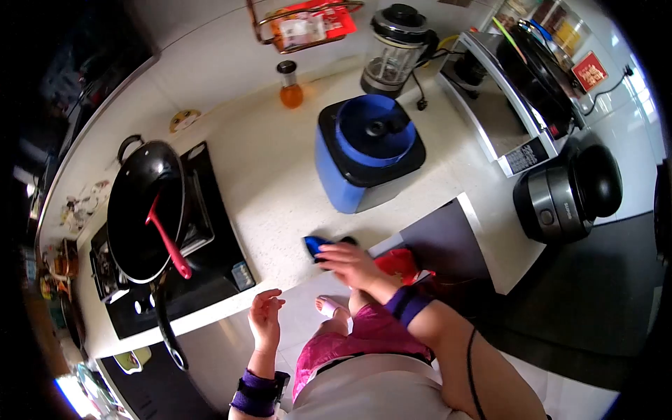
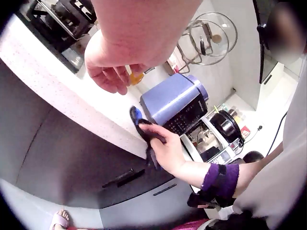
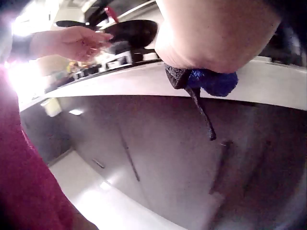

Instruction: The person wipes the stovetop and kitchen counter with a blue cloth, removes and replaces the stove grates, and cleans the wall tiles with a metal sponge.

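My right hand (image 1: 348,265) is at the counter's front edge, holding a fuzzy blue and black cloth (image 1: 316,245). In the left wrist view the thumb and fingers of the right hand (image 2: 168,152) pinch the dark part of the cloth (image 2: 136,115). A black strip of the cloth (image 3: 205,117) hangs down over the cabinet front in the right wrist view. My left hand (image 1: 265,318) hovers in front of the counter edge with loosely bent fingers and nothing in it. The blue blender base or similar boxy appliance (image 1: 341,168) stands behind the cloth.
At left, a black wok (image 1: 133,210) with a red-handled utensil (image 1: 168,241) sits on the stove (image 1: 222,231), its handle past the edge. Behind stand an orange-filled jar (image 1: 291,95) and a glass jug (image 1: 389,70). A rice cooker (image 1: 553,203) and an open drawer (image 1: 448,241) are at right.
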`<state>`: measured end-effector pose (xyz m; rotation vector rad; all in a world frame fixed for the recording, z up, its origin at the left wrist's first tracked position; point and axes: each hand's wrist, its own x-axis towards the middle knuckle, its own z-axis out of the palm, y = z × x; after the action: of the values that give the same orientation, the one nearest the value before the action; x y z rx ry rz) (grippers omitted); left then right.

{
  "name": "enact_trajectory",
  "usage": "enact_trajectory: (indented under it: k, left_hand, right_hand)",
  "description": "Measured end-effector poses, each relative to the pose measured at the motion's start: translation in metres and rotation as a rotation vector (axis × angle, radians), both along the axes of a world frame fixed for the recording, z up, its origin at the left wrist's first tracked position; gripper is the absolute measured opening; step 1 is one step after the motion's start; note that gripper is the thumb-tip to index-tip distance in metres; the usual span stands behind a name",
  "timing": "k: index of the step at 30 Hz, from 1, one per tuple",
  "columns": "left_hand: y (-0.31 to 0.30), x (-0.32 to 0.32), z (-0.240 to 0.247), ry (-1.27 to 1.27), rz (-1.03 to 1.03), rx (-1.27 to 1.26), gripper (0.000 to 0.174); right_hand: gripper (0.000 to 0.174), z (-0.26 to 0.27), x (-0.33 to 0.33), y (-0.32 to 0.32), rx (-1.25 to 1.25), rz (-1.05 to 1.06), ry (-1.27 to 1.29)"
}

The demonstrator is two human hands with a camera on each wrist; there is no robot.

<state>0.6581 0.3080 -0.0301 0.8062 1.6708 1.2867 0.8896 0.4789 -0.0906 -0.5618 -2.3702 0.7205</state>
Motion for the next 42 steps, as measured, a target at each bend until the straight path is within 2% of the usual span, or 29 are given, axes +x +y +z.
enact_trajectory:
  k: [5, 10, 11, 12, 15, 16, 18, 19, 22, 24, 26, 29, 30, 32, 33, 34, 36, 38, 40, 42]
  left_hand:
    - [0.052, 0.028, 0.006, -0.034, -0.057, -0.003, 0.017]
    - [0.104, 0.042, 0.025, 0.031, -0.120, 0.036, 0.018]
    - [0.116, 0.043, 0.027, 0.033, -0.120, 0.056, 0.018]
    - [0.127, 0.044, 0.030, 0.035, -0.117, 0.074, 0.018]
    - [0.160, 0.045, 0.028, 0.072, -0.117, 0.067, 0.020]
    - [0.171, 0.048, 0.027, 0.072, -0.109, 0.075, 0.020]
    - [0.192, 0.055, 0.027, 0.073, -0.091, 0.088, 0.021]
    - [0.202, 0.059, 0.033, 0.107, -0.097, 0.079, 0.024]
    - [0.220, 0.067, 0.034, 0.183, -0.090, 0.068, 0.029]
    - [0.224, 0.061, 0.023, 0.177, -0.118, 0.052, 0.035]
    - [0.230, 0.065, 0.031, 0.209, -0.080, 0.029, 0.039]
    - [0.235, 0.066, 0.025, 0.166, -0.055, 0.008, 0.047]
    - [0.235, 0.066, 0.022, 0.180, -0.071, 0.005, 0.052]
    - [0.237, 0.065, 0.016, 0.206, -0.107, 0.008, 0.062]
    - [0.239, 0.066, 0.021, 0.253, -0.144, 0.051, 0.068]
    - [0.243, 0.069, 0.028, 0.301, -0.181, 0.097, 0.074]
    - [0.244, 0.068, 0.025, 0.327, -0.238, 0.186, 0.084]
    - [0.241, 0.057, 0.007, 0.286, -0.280, 0.265, 0.092]
    - [0.247, 0.053, 0.017, 0.204, -0.385, 0.230, 0.100]
    - [0.253, 0.056, 0.032, 0.357, -0.496, 0.338, 0.106]
  right_hand:
    - [0.031, 0.016, 0.133, 0.070, 0.055, -0.253, -0.112]
    - [0.028, 0.024, 0.203, 0.138, 0.064, -0.434, -0.177]
    - [0.030, 0.026, 0.217, 0.153, 0.027, -0.634, -0.154]
    - [0.034, 0.036, 0.225, 0.170, 0.038, -0.750, -0.095]
    - [0.041, 0.057, 0.233, 0.222, 0.119, -0.758, -0.019]
    - [0.038, 0.059, 0.229, 0.237, 0.039, -0.741, -0.007]
    - [0.036, 0.065, 0.219, 0.270, 0.031, -0.742, -0.109]
    - [0.045, 0.069, 0.219, 0.288, -0.024, -0.753, -0.109]
    - [0.061, 0.074, 0.208, 0.362, -0.071, -0.885, 0.138]
    - [0.070, 0.092, 0.202, 0.414, 0.067, -0.993, 0.290]
    - [0.072, 0.129, 0.196, 0.446, -0.047, -1.072, 0.298]
    - [0.070, 0.137, 0.196, 0.480, 0.065, -1.166, -0.029]
    - [0.054, 0.135, 0.196, 0.485, 0.115, -1.235, -0.023]
    - [0.030, 0.126, 0.214, 0.480, 0.432, -1.229, -0.075]
    - [0.019, 0.129, 0.219, 0.468, 0.440, -1.187, -0.082]
    - [0.019, 0.132, 0.227, 0.455, 0.562, -1.051, -0.073]
    - [0.021, 0.146, 0.234, 0.421, 0.598, -0.799, -0.089]
    - [0.025, 0.164, 0.220, 0.373, 0.173, -0.714, 0.072]
    - [0.024, 0.162, 0.209, 0.338, -0.059, -0.602, 0.099]
    - [0.020, 0.161, 0.181, 0.295, -0.656, -0.483, 0.292]
